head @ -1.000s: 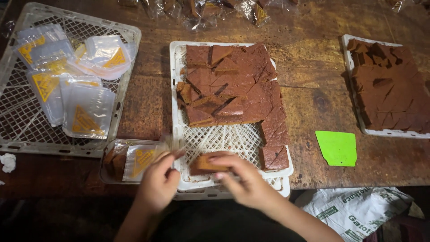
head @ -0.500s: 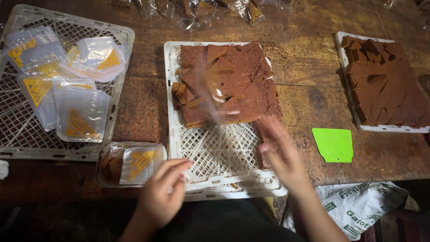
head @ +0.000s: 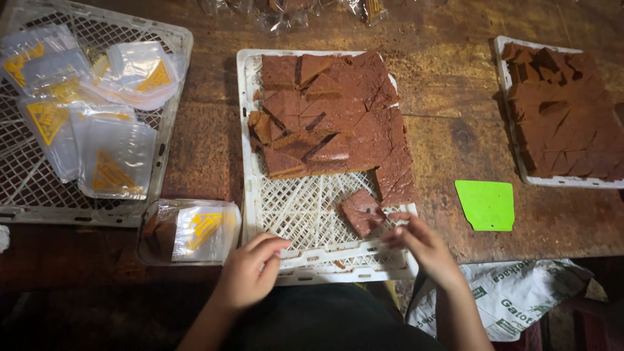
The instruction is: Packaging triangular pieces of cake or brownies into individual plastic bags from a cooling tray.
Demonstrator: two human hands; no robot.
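Observation:
A white lattice tray [head: 305, 214] in front of me carries several brown cake slabs [head: 331, 117] cut into triangles and squares. One loose brown piece [head: 362, 211] lies on the tray's near part. My right hand [head: 419, 247] rests at the tray's near right edge, fingertips just below that piece, holding nothing. My left hand [head: 253, 270] hovers at the near left edge of the tray, fingers curled, nothing visibly in it. A clear plastic box [head: 188, 231] with a yellow label and brown pieces inside lies just left of my left hand.
A second lattice tray [head: 26, 188] at left holds several clear packets with yellow triangles [head: 110, 149]. Another white tray of brown cake [head: 559, 117] sits at far right. A green plastic scraper [head: 486, 205] lies on the wooden table. A printed sack [head: 520, 296] lies at bottom right.
My right hand drew back from the cake toward the tray's near edge, and a loose brown piece now lies on the lattice. My left hand stayed near the tray's front left.

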